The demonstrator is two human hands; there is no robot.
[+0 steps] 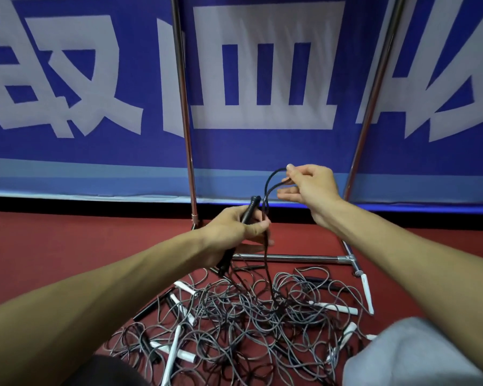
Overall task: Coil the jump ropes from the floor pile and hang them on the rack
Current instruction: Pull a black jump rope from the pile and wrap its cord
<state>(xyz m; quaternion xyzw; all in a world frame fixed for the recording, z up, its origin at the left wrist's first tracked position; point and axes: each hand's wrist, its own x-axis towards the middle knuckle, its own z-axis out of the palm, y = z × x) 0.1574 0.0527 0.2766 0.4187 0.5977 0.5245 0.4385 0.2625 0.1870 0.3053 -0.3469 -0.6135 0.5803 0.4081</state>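
On the matte red floor (67,240), a tangle of thin grey and black jump ropes (248,310) with slim white and black handles lies against the chrome rack (290,257) base bar. Both forearms reach forward. The left hand (234,227) clenches a black handle (253,204). The raised right hand (310,188) pinches a loop of thin black cord (269,185).
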